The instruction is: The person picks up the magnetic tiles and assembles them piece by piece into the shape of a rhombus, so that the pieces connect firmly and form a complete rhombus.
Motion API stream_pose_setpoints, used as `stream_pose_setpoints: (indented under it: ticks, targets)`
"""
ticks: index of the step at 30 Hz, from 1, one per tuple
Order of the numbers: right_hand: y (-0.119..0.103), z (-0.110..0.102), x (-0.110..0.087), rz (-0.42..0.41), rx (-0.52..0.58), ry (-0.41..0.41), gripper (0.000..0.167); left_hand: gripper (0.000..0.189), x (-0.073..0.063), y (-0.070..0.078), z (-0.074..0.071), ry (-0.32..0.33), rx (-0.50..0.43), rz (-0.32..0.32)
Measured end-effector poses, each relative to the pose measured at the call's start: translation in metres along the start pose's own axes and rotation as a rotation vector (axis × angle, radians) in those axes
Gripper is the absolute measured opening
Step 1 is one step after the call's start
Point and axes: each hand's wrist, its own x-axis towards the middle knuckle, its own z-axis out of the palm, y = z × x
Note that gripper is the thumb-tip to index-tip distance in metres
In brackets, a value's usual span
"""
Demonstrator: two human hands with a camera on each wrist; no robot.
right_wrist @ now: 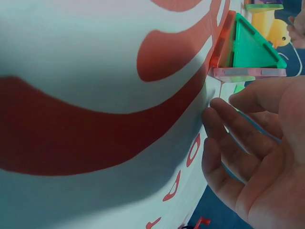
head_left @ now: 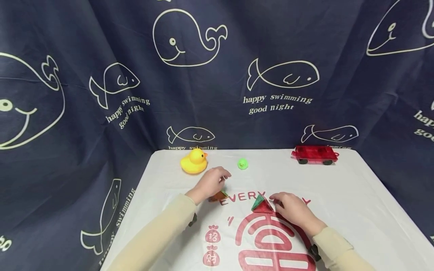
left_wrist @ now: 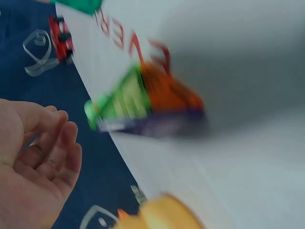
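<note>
Two small pyramids built from translucent triangular tiles stand on the white table. My left hand (head_left: 209, 185) is over the left pyramid (head_left: 219, 195), its fingers loosely bent and holding nothing. In the left wrist view that pyramid (left_wrist: 147, 95) appears blurred, with green, orange and purple sides. On the right stands the other pyramid (head_left: 262, 205), with red, green and pink sides in the right wrist view. Close to its right side is my right hand (head_left: 294, 209), fingers relaxed and gently bent with nothing between them.
A yellow rubber duck (head_left: 194, 162) sits at the back left, beyond my left hand. Near the back middle is a small green duck (head_left: 242, 163). A red toy wagon (head_left: 315, 153) stands at the back right. Behind the table hangs a dark blue curtain (head_left: 230, 116).
</note>
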Motion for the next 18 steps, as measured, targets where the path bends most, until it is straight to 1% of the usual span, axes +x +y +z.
stream_pose_setpoints:
  ticks: [3,5,7,9,12,15,18]
  targets:
    - [0.002,0.001,0.003,-0.01,0.004,0.015,0.028,0.035,-0.002,-0.018,-0.007,0.024,0.006,-0.013]
    - [0.002,0.002,0.006,-0.017,0.007,0.021,0.03,0.036,-0.005,-0.028,-0.008,0.028,0.018,-0.018]
    - [0.002,0.004,0.01,-0.029,0.009,0.02,0.032,0.037,-0.008,-0.037,-0.007,0.015,0.021,-0.019]
    - [0.002,0.006,0.014,-0.058,0.009,0.019,0.037,0.039,-0.012,-0.044,-0.004,-0.014,0.033,-0.032]
    - [0.001,0.01,0.019,-0.124,0.012,0.012,0.046,0.047,-0.019,-0.05,0.002,-0.079,0.062,-0.028]
    - [0.002,0.012,0.022,-0.215,0.007,0.012,0.053,0.057,-0.025,-0.052,0.008,-0.137,0.105,0.004]
    - [0.002,0.014,0.026,-0.28,0.005,0.001,0.053,0.064,-0.029,-0.053,0.013,-0.172,0.13,0.03]
